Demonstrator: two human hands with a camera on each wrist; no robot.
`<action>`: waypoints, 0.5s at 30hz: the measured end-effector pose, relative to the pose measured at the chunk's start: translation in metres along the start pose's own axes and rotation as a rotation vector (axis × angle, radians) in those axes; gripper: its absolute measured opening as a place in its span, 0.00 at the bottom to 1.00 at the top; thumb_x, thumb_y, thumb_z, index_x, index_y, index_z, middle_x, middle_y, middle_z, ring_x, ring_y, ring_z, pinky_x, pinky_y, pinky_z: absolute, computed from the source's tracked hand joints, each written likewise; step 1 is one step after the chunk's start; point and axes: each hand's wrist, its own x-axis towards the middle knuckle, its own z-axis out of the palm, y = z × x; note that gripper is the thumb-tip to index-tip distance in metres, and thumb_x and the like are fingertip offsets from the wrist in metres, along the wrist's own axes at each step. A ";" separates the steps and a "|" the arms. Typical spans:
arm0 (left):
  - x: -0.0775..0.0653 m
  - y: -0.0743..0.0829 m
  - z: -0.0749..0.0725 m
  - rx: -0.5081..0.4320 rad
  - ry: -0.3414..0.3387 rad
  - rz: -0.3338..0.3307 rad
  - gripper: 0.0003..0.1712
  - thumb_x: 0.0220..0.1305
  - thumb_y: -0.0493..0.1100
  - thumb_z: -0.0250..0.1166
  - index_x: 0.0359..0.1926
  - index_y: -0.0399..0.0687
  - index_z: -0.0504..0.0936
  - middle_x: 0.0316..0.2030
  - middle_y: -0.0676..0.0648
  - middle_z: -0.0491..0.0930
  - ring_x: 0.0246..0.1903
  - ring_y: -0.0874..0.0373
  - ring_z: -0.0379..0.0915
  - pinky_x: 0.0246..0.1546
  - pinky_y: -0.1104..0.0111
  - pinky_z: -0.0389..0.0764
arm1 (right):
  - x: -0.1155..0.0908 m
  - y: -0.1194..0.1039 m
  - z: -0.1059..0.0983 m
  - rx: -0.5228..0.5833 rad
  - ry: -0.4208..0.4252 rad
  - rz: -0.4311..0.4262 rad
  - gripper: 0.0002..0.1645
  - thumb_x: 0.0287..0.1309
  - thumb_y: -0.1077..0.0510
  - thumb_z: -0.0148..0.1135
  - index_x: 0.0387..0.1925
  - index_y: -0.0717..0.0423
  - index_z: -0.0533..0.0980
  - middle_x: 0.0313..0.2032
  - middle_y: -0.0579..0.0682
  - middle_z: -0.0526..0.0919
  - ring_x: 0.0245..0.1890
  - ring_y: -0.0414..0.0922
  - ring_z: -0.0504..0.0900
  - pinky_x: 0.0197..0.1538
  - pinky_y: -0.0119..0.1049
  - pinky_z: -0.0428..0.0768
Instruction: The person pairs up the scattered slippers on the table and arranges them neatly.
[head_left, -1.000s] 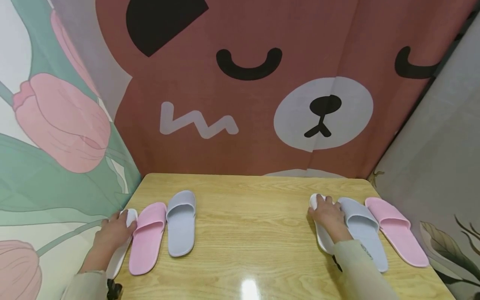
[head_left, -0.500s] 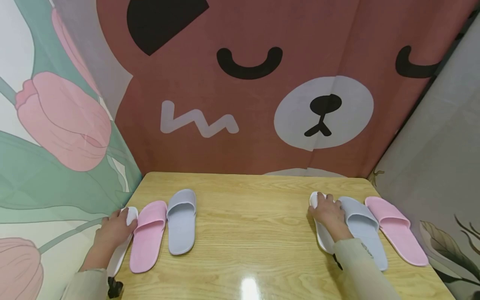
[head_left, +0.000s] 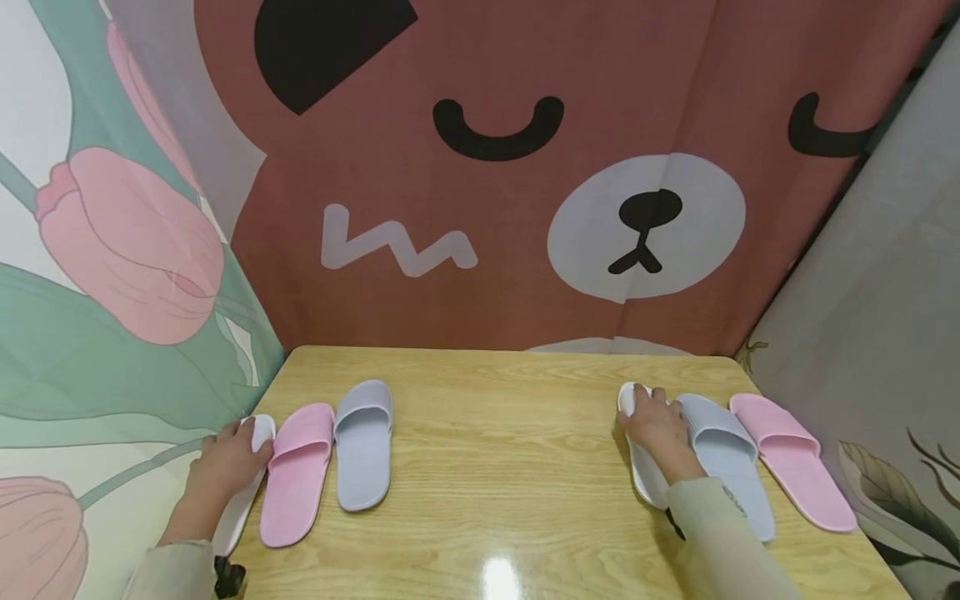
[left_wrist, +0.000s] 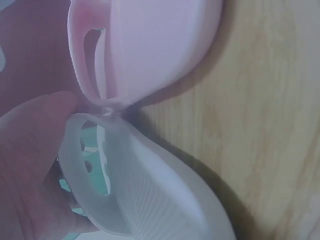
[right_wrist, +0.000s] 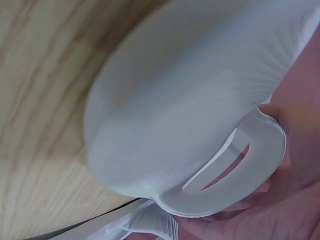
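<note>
At the table's left edge my left hand (head_left: pixel 228 467) grips a white slipper (head_left: pixel 238 518) over its strap, hiding much of the upper. The left wrist view shows the thumb and fingers around the strap of that white slipper (left_wrist: pixel 155 195), beside a pink slipper (left_wrist: pixel 155 45). On the right side, my right hand (head_left: pixel 662 429) holds another white slipper (head_left: pixel 647 471) by its upper. Its fingers and thumb wrap the strap in the right wrist view, where the white slipper's sole (right_wrist: pixel 170 110) fills the middle. Both white slippers lie toe away from me.
A pink slipper (head_left: pixel 296 479) and a grey slipper (head_left: pixel 363 458) lie right of my left hand. Beyond my right hand are a grey slipper (head_left: pixel 727 467) and a pink slipper (head_left: pixel 798 471). Bare wooden table (head_left: pixel 502 458) separates the groups; printed curtains (head_left: pixel 502 308) border it.
</note>
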 end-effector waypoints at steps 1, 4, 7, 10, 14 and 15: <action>0.000 0.000 0.000 -0.001 0.002 0.002 0.44 0.72 0.56 0.52 0.71 0.22 0.56 0.66 0.18 0.54 0.59 0.16 0.51 0.50 0.24 0.64 | 0.000 -0.001 -0.001 0.000 0.001 0.000 0.45 0.69 0.45 0.54 0.76 0.65 0.53 0.69 0.78 0.53 0.61 0.82 0.56 0.55 0.76 0.65; 0.000 0.001 -0.002 -0.006 0.000 0.007 0.44 0.72 0.57 0.51 0.71 0.22 0.56 0.66 0.19 0.54 0.60 0.16 0.51 0.50 0.24 0.64 | -0.001 -0.002 -0.001 0.000 0.005 0.003 0.45 0.69 0.45 0.54 0.76 0.65 0.53 0.69 0.78 0.53 0.60 0.83 0.58 0.54 0.75 0.66; 0.001 0.002 -0.004 -0.008 -0.007 0.008 0.44 0.73 0.57 0.51 0.71 0.23 0.55 0.66 0.18 0.54 0.60 0.16 0.51 0.50 0.25 0.64 | -0.001 -0.002 -0.002 0.002 0.009 0.004 0.45 0.68 0.45 0.55 0.76 0.65 0.53 0.68 0.78 0.54 0.58 0.83 0.59 0.53 0.75 0.67; 0.001 0.003 -0.005 -0.005 -0.014 0.006 0.44 0.73 0.57 0.51 0.72 0.23 0.55 0.66 0.18 0.54 0.60 0.16 0.51 0.50 0.25 0.64 | -0.001 -0.003 -0.002 0.005 0.015 -0.001 0.45 0.68 0.45 0.55 0.76 0.65 0.54 0.67 0.79 0.54 0.57 0.83 0.61 0.53 0.74 0.67; 0.000 0.004 -0.005 0.001 -0.011 0.008 0.44 0.73 0.57 0.52 0.71 0.22 0.56 0.66 0.18 0.54 0.59 0.16 0.52 0.50 0.25 0.65 | 0.000 -0.003 -0.002 0.011 0.030 -0.015 0.45 0.66 0.45 0.56 0.75 0.65 0.55 0.66 0.79 0.56 0.54 0.83 0.64 0.51 0.73 0.69; 0.000 0.004 -0.005 0.002 -0.009 0.011 0.44 0.73 0.57 0.52 0.71 0.22 0.56 0.66 0.18 0.55 0.59 0.16 0.52 0.50 0.25 0.65 | 0.000 -0.003 -0.003 0.013 0.033 -0.016 0.45 0.66 0.45 0.56 0.74 0.65 0.55 0.65 0.79 0.57 0.54 0.83 0.64 0.51 0.73 0.69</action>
